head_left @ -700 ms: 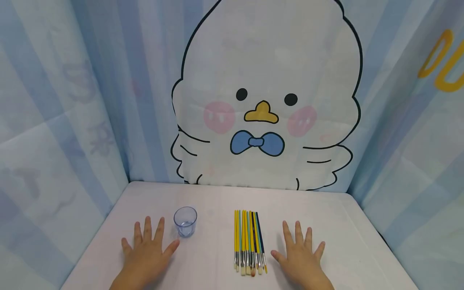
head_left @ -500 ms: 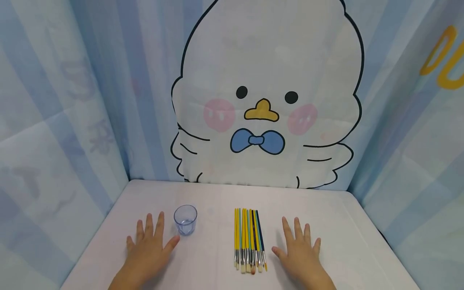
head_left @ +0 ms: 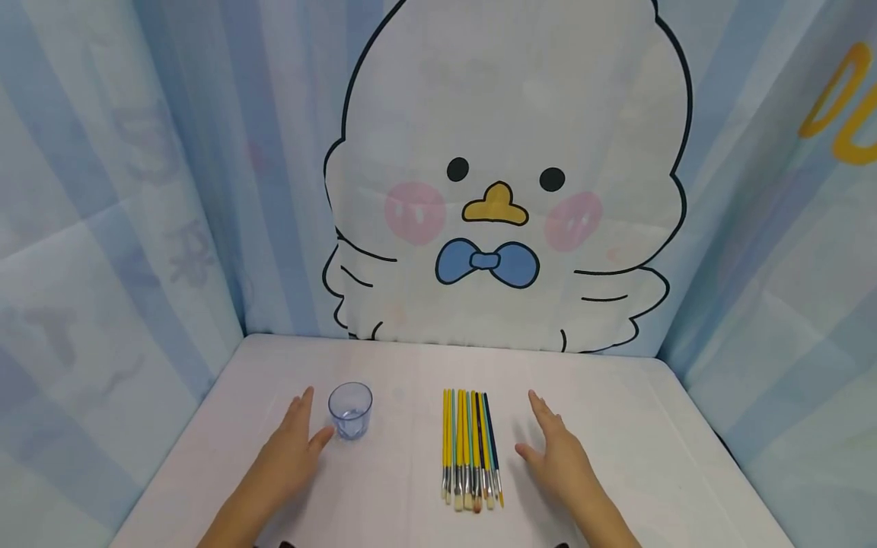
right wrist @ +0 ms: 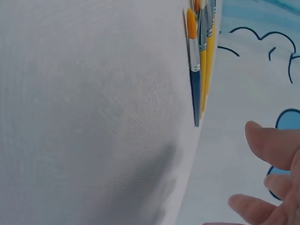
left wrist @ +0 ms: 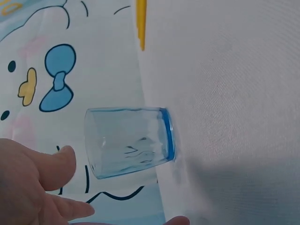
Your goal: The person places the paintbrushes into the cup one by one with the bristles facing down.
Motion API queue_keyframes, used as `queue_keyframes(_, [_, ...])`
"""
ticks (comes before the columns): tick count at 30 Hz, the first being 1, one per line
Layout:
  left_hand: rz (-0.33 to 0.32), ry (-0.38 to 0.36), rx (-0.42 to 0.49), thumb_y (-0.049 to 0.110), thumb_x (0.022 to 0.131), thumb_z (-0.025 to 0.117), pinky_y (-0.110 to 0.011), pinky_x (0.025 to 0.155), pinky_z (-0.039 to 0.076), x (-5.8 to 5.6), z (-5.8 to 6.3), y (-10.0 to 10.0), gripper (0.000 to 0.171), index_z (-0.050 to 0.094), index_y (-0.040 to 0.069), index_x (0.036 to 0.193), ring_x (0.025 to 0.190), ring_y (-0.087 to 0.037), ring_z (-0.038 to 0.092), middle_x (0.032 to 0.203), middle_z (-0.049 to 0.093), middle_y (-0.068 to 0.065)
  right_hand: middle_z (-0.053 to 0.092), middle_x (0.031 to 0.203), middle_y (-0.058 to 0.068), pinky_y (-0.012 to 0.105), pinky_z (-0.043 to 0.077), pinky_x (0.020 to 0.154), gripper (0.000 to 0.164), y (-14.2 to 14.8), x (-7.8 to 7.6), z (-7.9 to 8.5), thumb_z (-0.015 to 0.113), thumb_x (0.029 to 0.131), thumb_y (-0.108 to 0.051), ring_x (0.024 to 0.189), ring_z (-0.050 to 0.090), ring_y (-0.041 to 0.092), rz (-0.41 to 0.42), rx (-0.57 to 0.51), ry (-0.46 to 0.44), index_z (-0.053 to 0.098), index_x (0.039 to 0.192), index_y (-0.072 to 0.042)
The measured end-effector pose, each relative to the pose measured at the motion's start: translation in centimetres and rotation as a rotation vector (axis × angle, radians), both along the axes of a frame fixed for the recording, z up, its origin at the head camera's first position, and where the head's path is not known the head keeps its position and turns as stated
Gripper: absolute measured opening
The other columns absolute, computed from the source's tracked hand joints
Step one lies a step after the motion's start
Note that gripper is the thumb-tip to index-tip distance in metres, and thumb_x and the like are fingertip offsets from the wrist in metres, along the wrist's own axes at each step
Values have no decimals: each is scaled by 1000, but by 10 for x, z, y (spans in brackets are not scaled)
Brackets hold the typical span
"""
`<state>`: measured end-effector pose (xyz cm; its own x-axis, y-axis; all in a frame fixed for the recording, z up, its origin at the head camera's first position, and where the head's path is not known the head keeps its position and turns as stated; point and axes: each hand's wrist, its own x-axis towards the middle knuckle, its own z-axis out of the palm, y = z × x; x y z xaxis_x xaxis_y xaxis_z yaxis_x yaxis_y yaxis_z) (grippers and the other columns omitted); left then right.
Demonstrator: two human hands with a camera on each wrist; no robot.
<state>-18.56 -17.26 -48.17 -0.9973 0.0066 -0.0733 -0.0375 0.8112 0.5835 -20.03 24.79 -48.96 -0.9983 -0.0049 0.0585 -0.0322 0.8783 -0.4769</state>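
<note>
A clear bluish glass [head_left: 351, 412] stands upright on the table, left of centre. Just left of it is my left hand [head_left: 288, 449], thumb apart from the fingers and holding nothing. In the left wrist view the glass [left wrist: 129, 143] shows from the side, with the thumb [left wrist: 58, 168] near its rim. Several paintbrushes [head_left: 469, 449] with yellow, teal and dark handles lie side by side, bristles toward me. To their right my right hand [head_left: 563, 460] hovers with fingers extended and nothing held. The right wrist view shows the brushes [right wrist: 199, 65] beyond the thumb [right wrist: 272, 145].
A white cloth covers the table [head_left: 404, 487]. Behind it hangs a backdrop [head_left: 507, 304] with a cartoon chick in a blue bow tie. Striped blue curtains [head_left: 103, 228] close in both sides.
Both hands have lifted from lying spread and flat on the table and turned sideways, thumbs inward. Glass and paintbrushes stay in place, while the view has tilted slightly.
</note>
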Motion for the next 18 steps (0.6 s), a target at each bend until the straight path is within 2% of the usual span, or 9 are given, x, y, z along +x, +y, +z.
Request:
queue_keyframes(4, [14, 19, 11, 21, 112, 56, -72, 126, 30, -4, 1, 1, 75, 16, -8, 167, 155, -57, 30, 169, 26, -39, 42, 169, 20, 68, 44, 121, 98, -1, -4, -1, 84, 94, -18, 149, 48, 50, -15, -56, 4, 25, 172, -18])
queue_keyframes(7, [27, 35, 50, 17, 110, 58, -71, 126, 33, -6, 2, 2, 72, 21, -5, 167, 153, -56, 36, 168, 33, -36, 46, 166, 20, 62, 51, 117, 96, -4, -8, -2, 84, 93, -14, 144, 56, 47, -39, -113, 7, 29, 171, -17])
queue_keyframes(9, [36, 48, 71, 14, 109, 60, -71, 125, 36, -6, 3, 3, 70, 25, -2, 168, 151, -56, 40, 167, 37, -34, 51, 164, 18, 55, 59, 110, 92, -7, -11, -4, 83, 93, -10, 139, 62, 44, -69, -175, -3, 33, 170, -18])
queue_keyframes(11, [53, 49, 93, 12, 108, 62, -71, 122, 40, -7, 5, 4, 70, 28, 3, 168, 149, -55, 44, 167, 39, -32, 56, 160, 19, 45, 67, 96, 89, -9, -14, -6, 82, 93, -7, 128, 71, 41, -99, -259, -17, 36, 169, -18])
queue_keyframes(15, [93, 33, 173, 8, 108, 62, -59, 108, 59, -8, 5, 7, 67, 32, 8, 168, 145, -53, 51, 167, 41, -29, 65, 150, 20, 29, 68, 69, 84, -11, -20, -10, 81, 93, -4, 106, 79, 27, -147, -400, -51, 42, 166, -18])
queue_keyframes(18, [118, 25, 265, 6, 109, 59, -42, 89, 69, -8, 5, 8, 62, 36, 7, 166, 142, -51, 56, 165, 44, -29, 69, 144, 20, 28, 67, 64, 83, -11, -23, -12, 81, 92, -3, 97, 78, 20, -157, -463, -77, 44, 165, -17])
